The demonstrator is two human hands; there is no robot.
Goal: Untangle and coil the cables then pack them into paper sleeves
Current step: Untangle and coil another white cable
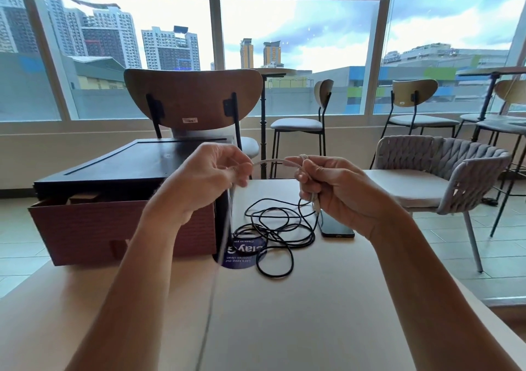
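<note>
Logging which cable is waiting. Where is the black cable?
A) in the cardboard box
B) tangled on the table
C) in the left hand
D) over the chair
B: the black cable lies in tangled loops on the table beside the phone; the left hand and right hand hold the white cable.

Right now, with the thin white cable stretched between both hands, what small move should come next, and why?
Probably swing the left hand across to lay another loop of the thin white cable into the right hand, which grips gathered strands, because a long loose tail hangs from the left hand.
</note>
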